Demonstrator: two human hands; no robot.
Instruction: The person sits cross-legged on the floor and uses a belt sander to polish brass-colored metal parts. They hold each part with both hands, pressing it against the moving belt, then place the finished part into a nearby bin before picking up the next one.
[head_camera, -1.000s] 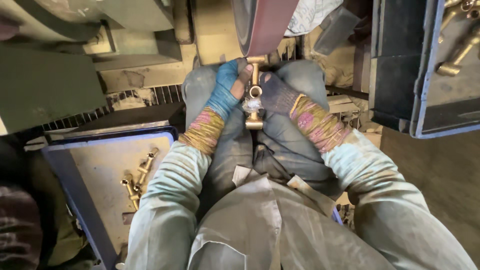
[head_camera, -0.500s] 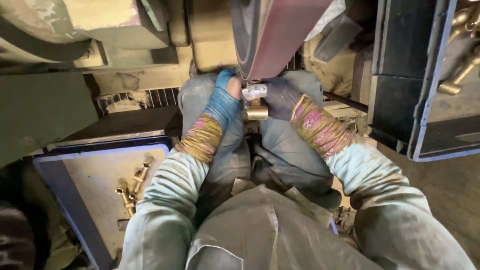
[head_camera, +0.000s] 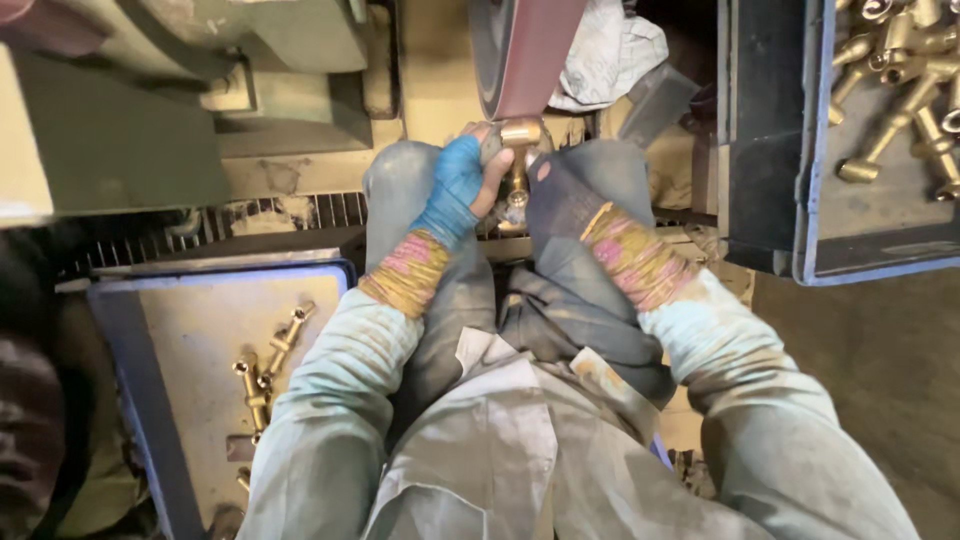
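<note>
Blue crate (head_camera: 120, 380) of brass fittings (head_camera: 265, 360), grey crate (head_camera: 800, 200) likewise

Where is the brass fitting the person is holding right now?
In the head view, top centre: the brass fitting is gripped between the left hand and right hand, against the reddish sanding belt.

Two gloved hands, the left hand (head_camera: 455, 185) in blue and the right hand (head_camera: 560, 195) in dark cloth, are gripping one brass fitting (head_camera: 519, 140) against the single maroon sanding belt (head_camera: 530, 50). Two trays are flanking the person: the blue-rimmed tray (head_camera: 120, 330) on the left is holding about five brass fittings (head_camera: 265, 365) along its right edge, partly hidden by a sleeve. The dark bin (head_camera: 810, 250) at the upper right corner is showing roughly ten brass fittings (head_camera: 900, 90), piled so an exact count is not possible.
</note>
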